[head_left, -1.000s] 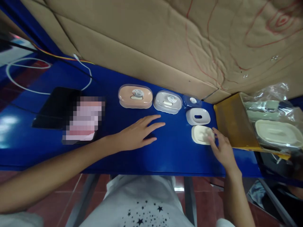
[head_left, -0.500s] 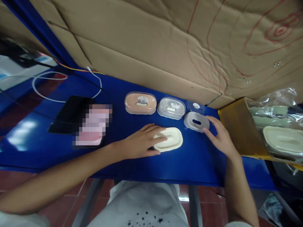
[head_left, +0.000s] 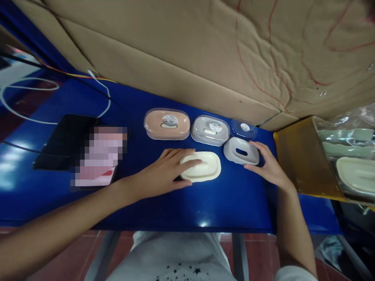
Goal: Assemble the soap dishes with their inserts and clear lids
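Note:
My left hand (head_left: 164,171) lies over the left end of a cream oval soap dish (head_left: 208,171). Its thumb is at the near edge, fingers at the far edge, and one finger rests along the dish's raised middle. My right hand (head_left: 271,166) grips the right end of a grey oval soap dish piece (head_left: 233,153) with a dark slot, thumb at the near side and fingers behind. Behind them stand a peach soap box (head_left: 152,127) and a grey soap box (head_left: 199,132) under clear covers with round labels. A separate clear cover (head_left: 237,128) lies behind the grey piece.
A phone (head_left: 101,156) with a blurred screen lies on a dark flat object (head_left: 55,144) at left, near a white cable (head_left: 109,93). Cardboard (head_left: 164,66) walls the back of the blue table (head_left: 164,212). An open carton (head_left: 304,156) at right holds wrapped pieces.
The camera view has shifted slightly. My right thumb and fingers have come further left around the grey piece's end. My left hand stays on the cream dish.

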The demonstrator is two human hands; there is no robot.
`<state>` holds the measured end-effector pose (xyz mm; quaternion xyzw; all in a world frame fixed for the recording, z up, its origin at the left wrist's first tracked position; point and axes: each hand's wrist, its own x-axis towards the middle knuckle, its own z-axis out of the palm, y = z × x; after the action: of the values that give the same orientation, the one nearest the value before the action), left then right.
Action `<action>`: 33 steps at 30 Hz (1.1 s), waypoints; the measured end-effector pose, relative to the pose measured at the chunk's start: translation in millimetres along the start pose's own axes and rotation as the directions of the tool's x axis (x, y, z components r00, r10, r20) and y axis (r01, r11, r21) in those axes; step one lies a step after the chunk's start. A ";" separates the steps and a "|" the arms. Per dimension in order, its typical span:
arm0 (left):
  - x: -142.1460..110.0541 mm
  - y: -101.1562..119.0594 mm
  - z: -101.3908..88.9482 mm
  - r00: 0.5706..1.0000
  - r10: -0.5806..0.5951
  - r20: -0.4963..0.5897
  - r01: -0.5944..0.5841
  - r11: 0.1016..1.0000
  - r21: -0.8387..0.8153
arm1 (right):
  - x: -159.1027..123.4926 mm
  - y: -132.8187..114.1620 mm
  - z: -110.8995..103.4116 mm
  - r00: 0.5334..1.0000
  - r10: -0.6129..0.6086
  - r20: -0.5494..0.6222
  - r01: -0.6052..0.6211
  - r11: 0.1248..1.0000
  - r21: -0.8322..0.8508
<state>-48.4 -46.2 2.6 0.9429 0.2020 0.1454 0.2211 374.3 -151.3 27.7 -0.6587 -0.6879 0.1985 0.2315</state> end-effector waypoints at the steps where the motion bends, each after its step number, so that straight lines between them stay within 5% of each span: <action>1: 0.1 0.0 0.6 0.999 -0.032 0.003 0.033 0.999 -0.036 | -1.8 -3.7 -2.5 0.999 0.020 0.051 -0.023 0.997 0.068; 5: 1.3 2.5 5.4 0.991 -0.122 0.048 0.128 0.979 -0.160 | -6.9 -27.8 3.5 0.982 -0.060 0.179 0.022 0.978 0.205; 9: 2.3 5.2 13.1 0.994 -0.103 0.042 0.110 0.964 -0.242 | -3.2 -62.1 38.7 0.960 -0.238 0.151 0.227 0.970 0.081; 15: 2.0 0.3 19.9 0.996 -0.084 0.000 0.081 0.963 -0.255 | -3.7 -93.0 79.2 0.951 -0.270 0.152 0.293 0.942 -0.160; 20: 3.1 -4.1 18.9 0.997 0.005 -0.073 -0.010 0.998 -0.067 | -6.0 -97.5 85.5 0.922 -0.351 0.166 0.387 0.863 -0.325; 33: 1.6 -3.5 10.1 0.996 0.088 0.001 -0.087 0.983 0.159 | -8.2 -102.7 86.6 0.880 -0.407 0.246 0.475 0.780 -0.407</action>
<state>-44.4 -46.3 -7.4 0.9650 0.1721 0.1415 0.1381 240.7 -162.2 16.1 -0.4984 -0.8647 0.0188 0.0601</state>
